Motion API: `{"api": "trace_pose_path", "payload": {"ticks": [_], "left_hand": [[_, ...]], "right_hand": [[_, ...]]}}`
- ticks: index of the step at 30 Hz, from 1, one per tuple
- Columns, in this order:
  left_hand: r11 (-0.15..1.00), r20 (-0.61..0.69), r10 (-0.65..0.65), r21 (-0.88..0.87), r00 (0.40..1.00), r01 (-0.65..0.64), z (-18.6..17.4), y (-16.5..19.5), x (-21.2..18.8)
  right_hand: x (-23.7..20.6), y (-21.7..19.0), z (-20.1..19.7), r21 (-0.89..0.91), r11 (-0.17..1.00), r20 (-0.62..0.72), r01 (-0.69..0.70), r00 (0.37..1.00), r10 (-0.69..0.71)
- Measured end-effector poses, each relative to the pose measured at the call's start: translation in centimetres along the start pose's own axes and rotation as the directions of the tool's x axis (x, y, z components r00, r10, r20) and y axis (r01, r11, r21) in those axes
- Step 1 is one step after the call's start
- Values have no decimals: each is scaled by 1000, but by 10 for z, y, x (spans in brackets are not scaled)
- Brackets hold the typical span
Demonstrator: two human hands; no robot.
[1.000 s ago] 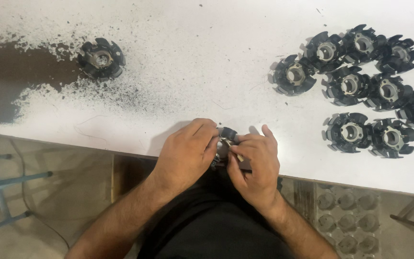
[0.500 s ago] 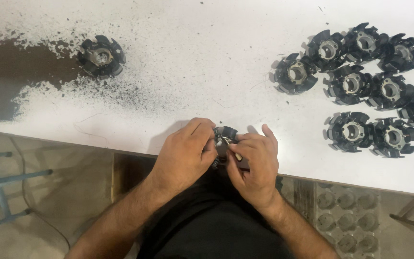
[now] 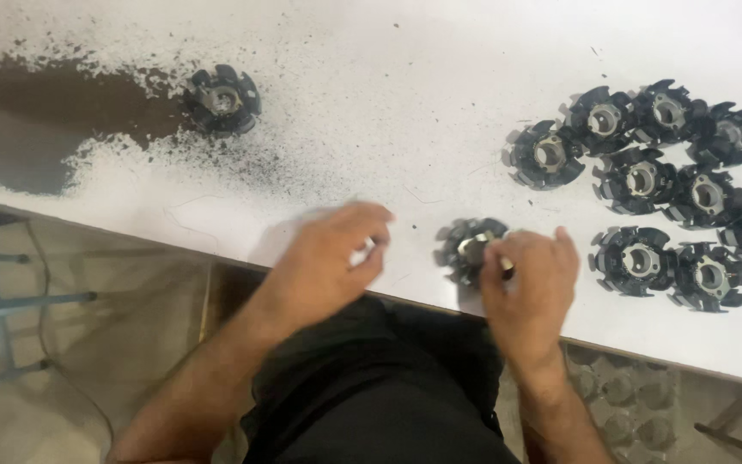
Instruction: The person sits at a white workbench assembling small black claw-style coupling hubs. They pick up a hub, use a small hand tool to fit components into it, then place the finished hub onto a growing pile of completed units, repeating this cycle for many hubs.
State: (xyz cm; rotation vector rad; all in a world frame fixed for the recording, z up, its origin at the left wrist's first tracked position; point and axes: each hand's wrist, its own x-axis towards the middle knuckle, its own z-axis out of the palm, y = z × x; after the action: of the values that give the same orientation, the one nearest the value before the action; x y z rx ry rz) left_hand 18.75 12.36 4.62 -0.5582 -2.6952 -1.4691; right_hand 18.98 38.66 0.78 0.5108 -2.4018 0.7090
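So the right hand (image 3: 527, 288) is pinching a black finned rotor part (image 3: 469, 249) down at the near edge of the white bench (image 3: 405, 112), probably steadying it, while the left hand (image 3: 330, 258) is hovering just beside that part, loosely curled, apparently holding nothing.

No packages, labels, signs or screens in view.

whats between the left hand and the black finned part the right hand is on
Only bare white tabletop separates the left hand from the black finned part, as the head view shows.
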Motion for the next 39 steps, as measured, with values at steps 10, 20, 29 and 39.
{"api": "trace_pose_path", "payload": {"ticks": [10, 20, 29, 39], "left_hand": [[761, -334, -248, 514, 909, 396, -134, -66, 62], [754, 76, -61, 656, 995, -4, -56, -5, 13], [909, 6, 96, 406, 995, -90, 56, 25, 5], [882, 147, 228, 388, 962, -268, 36, 34, 20]], "right_hand": [[17, 42, -14, -75, 993, -36, -93, 995, 91], [4, 29, -22, 106, 989, -127, -104, 985, 118], [-30, -15, -11, 372, 907, -36, -198, 973, 227], [-29, -31, -2, 393, 889, 3, -235, 967, 254]]}}
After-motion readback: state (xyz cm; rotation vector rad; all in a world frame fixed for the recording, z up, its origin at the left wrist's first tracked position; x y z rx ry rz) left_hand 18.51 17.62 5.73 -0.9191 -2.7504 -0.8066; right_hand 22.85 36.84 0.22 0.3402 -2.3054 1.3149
